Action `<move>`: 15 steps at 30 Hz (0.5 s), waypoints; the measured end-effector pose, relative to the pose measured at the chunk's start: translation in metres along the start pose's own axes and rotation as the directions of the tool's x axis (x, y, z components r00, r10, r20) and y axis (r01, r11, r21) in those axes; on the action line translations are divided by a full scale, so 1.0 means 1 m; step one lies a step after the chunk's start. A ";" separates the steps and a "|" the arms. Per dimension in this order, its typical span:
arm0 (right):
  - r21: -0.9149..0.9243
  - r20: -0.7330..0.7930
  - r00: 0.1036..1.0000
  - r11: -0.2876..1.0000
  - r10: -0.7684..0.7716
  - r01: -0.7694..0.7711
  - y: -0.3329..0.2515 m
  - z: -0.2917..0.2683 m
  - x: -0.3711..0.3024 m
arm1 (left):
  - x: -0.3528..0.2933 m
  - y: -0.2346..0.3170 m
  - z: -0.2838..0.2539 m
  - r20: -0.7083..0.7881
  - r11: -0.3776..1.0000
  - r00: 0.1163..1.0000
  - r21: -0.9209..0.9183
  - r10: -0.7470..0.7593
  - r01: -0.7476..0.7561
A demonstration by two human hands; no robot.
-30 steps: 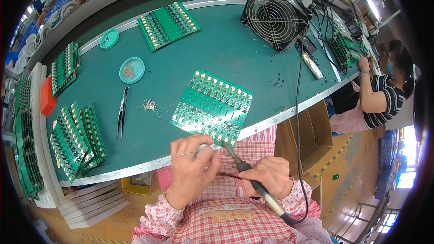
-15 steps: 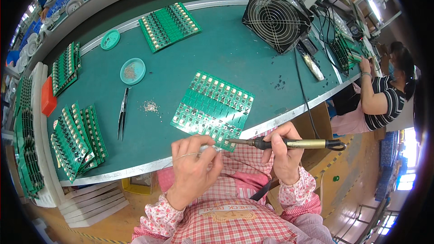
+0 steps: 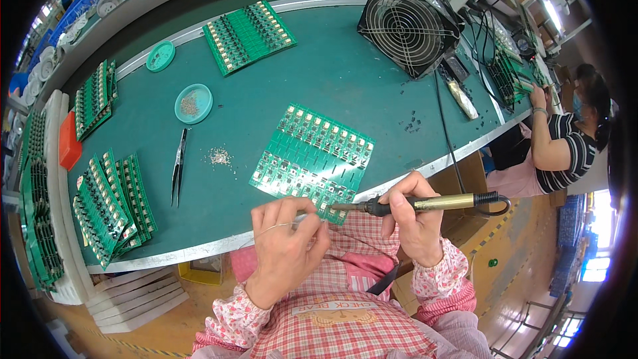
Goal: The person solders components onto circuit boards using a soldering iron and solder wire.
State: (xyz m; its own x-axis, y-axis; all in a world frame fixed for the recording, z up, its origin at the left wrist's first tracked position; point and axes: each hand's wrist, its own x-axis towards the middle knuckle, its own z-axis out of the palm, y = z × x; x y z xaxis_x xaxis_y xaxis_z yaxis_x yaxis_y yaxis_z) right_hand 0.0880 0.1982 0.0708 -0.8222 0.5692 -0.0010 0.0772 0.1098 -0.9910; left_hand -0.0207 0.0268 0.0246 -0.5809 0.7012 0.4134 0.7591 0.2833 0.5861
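Grip of the right hand (image 3: 415, 226), in the head view, closes thumb and fingers around a soldering iron (image 3: 445, 202), its tip at the near corner of a green circuit board (image 3: 302, 153); whether they touch, I cannot tell. That of the left hand (image 3: 286, 249) pinches a thin wire (image 3: 282, 225) beside it, the fingers partly covering the board's near edge. The board lies at the tabletop's front edge, one corner jutting past it. To its left are loose parts (image 3: 218, 156), tweezers (image 3: 178, 173) and a teal dish (image 3: 205, 108); a board stack (image 3: 109, 213) fills the front left corner. Near the far edge stand another stack (image 3: 249, 36) and, rightward, a black fan (image 3: 409, 30). A cord (image 3: 446, 126) crosses the front edge. The tabletop (image 3: 325, 70) is green with a pale rim; beyond its right end sits a co-worker (image 3: 561, 133), above a tan floor (image 3: 512, 259).
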 end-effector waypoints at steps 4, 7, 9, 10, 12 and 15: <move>-0.033 0.007 1.000 0.999 -0.018 0.018 -0.002 0.000 0.001 | 0.001 0.001 0.000 -0.001 1.000 1.000 0.009 -0.001 0.001; -0.019 -0.014 0.999 0.999 -0.037 0.036 -0.001 0.001 -0.001 | -0.001 -0.001 0.001 -0.007 1.000 1.000 -0.005 0.000 0.000; -0.006 -0.064 0.996 0.998 -0.057 0.057 0.000 -0.002 -0.004 | -0.002 -0.001 0.000 -0.013 1.000 1.000 -0.020 0.000 0.000; 0.004 -0.115 0.991 0.997 -0.074 0.075 0.001 -0.004 -0.006 | -0.003 -0.001 0.000 -0.015 1.000 1.000 -0.024 0.002 -0.003; 0.015 -0.144 0.987 0.997 -0.077 0.080 -0.001 -0.007 -0.011 | -0.004 -0.001 -0.001 -0.016 1.000 1.000 -0.028 0.006 -0.007; 0.047 -0.174 0.982 0.996 -0.069 0.078 0.001 -0.010 -0.022 | -0.006 0.002 -0.001 -0.020 0.998 1.000 -0.057 0.001 -0.002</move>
State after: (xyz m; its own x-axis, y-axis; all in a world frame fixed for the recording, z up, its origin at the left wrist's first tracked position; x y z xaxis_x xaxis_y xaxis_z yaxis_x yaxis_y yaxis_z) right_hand 0.1117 0.1935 0.0712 -0.7146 0.6937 0.0906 -0.0139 0.1154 -0.9932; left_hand -0.0163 0.0225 0.0237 -0.5861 0.6884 0.4274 0.7423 0.2447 0.6238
